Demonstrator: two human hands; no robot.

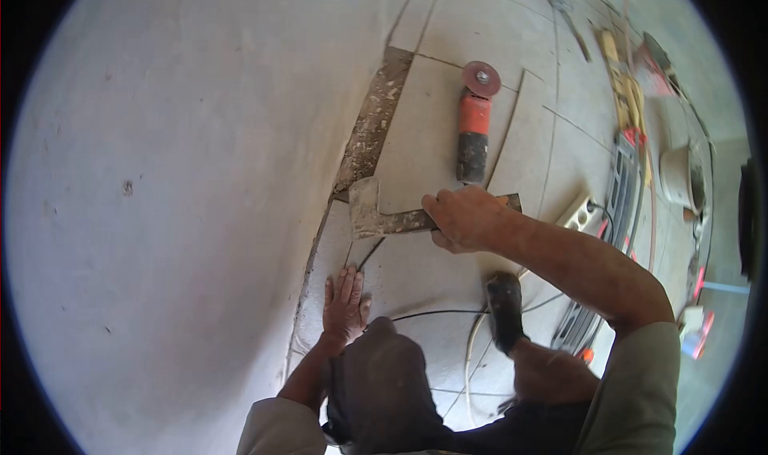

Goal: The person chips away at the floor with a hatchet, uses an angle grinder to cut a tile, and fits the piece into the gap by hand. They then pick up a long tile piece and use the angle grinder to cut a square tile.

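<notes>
My right hand (pixel 468 219) grips the dark handle of a mallet (pixel 366 207), whose pale, mortar-smeared head hangs above the floor close to the wall. My left hand (pixel 346 305) lies flat on a narrow floor tile (pixel 324 251) along the wall, fingers stretched out. Beyond that tile, a strip of rough, crumbly bed (pixel 376 123) runs exposed between the wall and the large tiles. A red and black angle grinder (pixel 474 127) with a reddish disc lies on the tiles past my right hand.
Plain wall (pixel 184 175) fills the left side. To the right are a power strip (pixel 578 217) with cables, a long grey rail-like tool (pixel 621 179), a pale bucket (pixel 678 175) and another bucket (pixel 654 67). A handled tool (pixel 570 25) lies farther off. A black cable (pixel 440 312) crosses the floor by my shoe (pixel 504 307).
</notes>
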